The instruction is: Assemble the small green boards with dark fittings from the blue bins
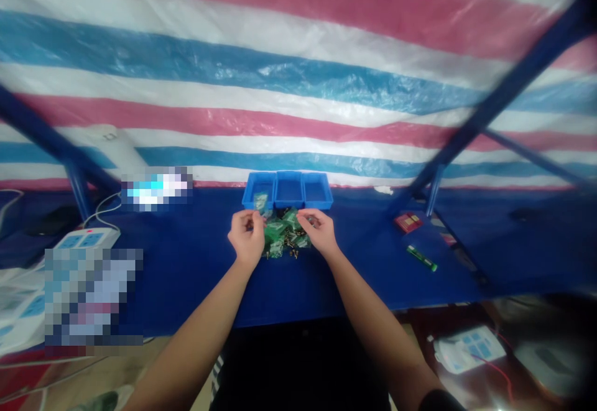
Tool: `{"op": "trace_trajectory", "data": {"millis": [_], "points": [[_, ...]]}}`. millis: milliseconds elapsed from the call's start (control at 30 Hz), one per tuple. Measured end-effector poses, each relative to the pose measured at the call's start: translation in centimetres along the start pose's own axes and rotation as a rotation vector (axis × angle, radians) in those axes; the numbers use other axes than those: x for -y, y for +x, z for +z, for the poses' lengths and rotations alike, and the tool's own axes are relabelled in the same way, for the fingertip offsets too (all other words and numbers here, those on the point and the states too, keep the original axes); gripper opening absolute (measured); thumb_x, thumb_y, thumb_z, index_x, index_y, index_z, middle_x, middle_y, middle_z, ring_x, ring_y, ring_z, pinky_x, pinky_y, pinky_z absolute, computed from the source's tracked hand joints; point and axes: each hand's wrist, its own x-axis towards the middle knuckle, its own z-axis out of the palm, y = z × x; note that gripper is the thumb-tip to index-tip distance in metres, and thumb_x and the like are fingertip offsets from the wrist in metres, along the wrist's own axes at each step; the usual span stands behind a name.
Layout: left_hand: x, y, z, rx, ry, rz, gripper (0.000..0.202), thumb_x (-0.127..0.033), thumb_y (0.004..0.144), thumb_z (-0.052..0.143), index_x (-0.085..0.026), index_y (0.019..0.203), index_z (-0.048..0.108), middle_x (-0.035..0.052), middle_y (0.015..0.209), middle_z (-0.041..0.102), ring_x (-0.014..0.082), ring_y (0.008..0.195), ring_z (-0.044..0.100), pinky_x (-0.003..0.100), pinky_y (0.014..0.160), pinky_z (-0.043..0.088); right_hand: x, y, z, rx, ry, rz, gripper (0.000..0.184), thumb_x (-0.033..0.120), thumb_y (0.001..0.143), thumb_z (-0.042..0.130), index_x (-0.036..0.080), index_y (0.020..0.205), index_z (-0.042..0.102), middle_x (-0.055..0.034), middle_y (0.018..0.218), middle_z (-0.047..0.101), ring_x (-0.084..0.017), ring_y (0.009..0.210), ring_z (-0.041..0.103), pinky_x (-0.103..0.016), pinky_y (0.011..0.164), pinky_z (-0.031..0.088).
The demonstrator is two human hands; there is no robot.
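Note:
A heap of small green-tinted plastic packets (276, 237) lies in front of me, with small brass-coloured metal pieces (293, 253) among and before it. My left hand (247, 237) is at the heap's left side, fingers curled and thumb pressed in; what it grips is hidden. Just above its fingertips a small clear-green packet (260, 200) shows against the left blue bin (246, 193); I cannot tell whether it is held. On the right side of the heap, my right hand (321, 229) has thumb and fingers pinched together, with the pinched thing too small to name.
Behind the heap, a middle bin (289, 188) and a right bin (318, 188) adjoin the left one. Power strips (88, 237) and cables stand left. A red box (407, 222) and a green tube-like item (422, 258) lie right on the blue table (368, 274). Blue frame bars (466, 131) slant overhead.

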Motion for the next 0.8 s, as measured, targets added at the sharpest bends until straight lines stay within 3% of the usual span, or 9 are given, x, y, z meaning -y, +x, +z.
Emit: {"op": "trace_trajectory", "data": {"millis": [167,333,400,500,533,633,800], "points": [[0.1,0.9,-0.2,-0.283,-0.032,0.060,0.021,-0.034,0.089,0.056,-0.016,0.097,0.048,-0.0013,0.068,0.062,0.0126,0.056,0.065,0.026,0.058,0.053,-0.1,-0.1,0.0,0.019,-0.034,0.000,0.025,0.040,0.079,0.066,0.021,0.096,0.071,-0.0039,0.084,0.072,-0.017,0.071,0.064,-0.029,0.064,0.051],[1.1,2.3,-0.7,-0.333,0.093,0.106,0.021,-0.034,0.089,0.056,-0.016,0.098,0.053,0.0018,0.075,0.064,0.0142,0.063,0.066,0.030,0.067,0.053,-0.3,-0.2,0.0,0.029,-0.048,0.003,0.023,0.038,0.080,0.065,0.021,0.095,0.072,-0.0044,0.086,0.072,-0.017,0.070,0.064,-0.029,0.064,0.051],[1.6,3.1,-0.7,-0.264,0.245,0.133,0.022,-0.035,0.088,0.057,-0.016,0.099,0.058,0.0047,0.080,0.066,0.0170,0.071,0.065,0.033,0.073,0.051,-0.4,-0.2,0.0,0.042,-0.038,-0.001,0.024,0.038,0.080,0.065,0.021,0.094,0.072,-0.0045,0.085,0.072,-0.017,0.070,0.064,-0.029,0.063,0.051],[2.1,4.0,-0.5,0.039,0.500,0.241,0.028,-0.035,0.081,0.065,-0.019,0.104,0.064,0.0071,0.084,0.068,0.0265,0.089,0.062,0.043,0.086,0.042,-0.4,-0.2,0.1,0.052,-0.033,-0.003,0.023,0.038,0.080,0.065,0.020,0.092,0.072,-0.0040,0.081,0.071,-0.016,0.065,0.063,-0.028,0.061,0.050],[2.3,4.1,-0.3,0.084,0.553,0.274,0.031,-0.035,0.080,0.066,-0.020,0.108,0.064,0.0081,0.087,0.069,0.0295,0.095,0.059,0.045,0.089,0.038,-0.3,-0.3,0.1,0.049,-0.038,0.001,0.023,0.039,0.080,0.065,0.020,0.092,0.072,-0.0037,0.080,0.071,-0.016,0.063,0.062,-0.028,0.060,0.050],[2.7,4.0,-0.1,0.141,0.601,0.331,0.027,-0.032,0.083,0.060,-0.021,0.108,0.066,0.0102,0.097,0.068,0.0310,0.100,0.055,0.044,0.089,0.033,-0.1,-0.3,0.0,0.037,-0.088,0.008,0.023,0.039,0.080,0.064,0.021,0.091,0.072,-0.0035,0.081,0.072,-0.015,0.060,0.060,-0.028,0.058,0.049],[3.1,3.3,-0.3,0.181,0.634,0.340,0.023,-0.029,0.086,0.053,-0.020,0.099,0.070,0.0111,0.091,0.064,0.0286,0.093,0.055,0.040,0.083,0.033,0.2,-0.3,-0.2,0.019,-0.261,-0.080,0.019,0.035,0.084,0.060,0.024,0.092,0.073,-0.0037,0.090,0.072,-0.017,0.072,0.062,-0.029,0.066,0.050]]}}
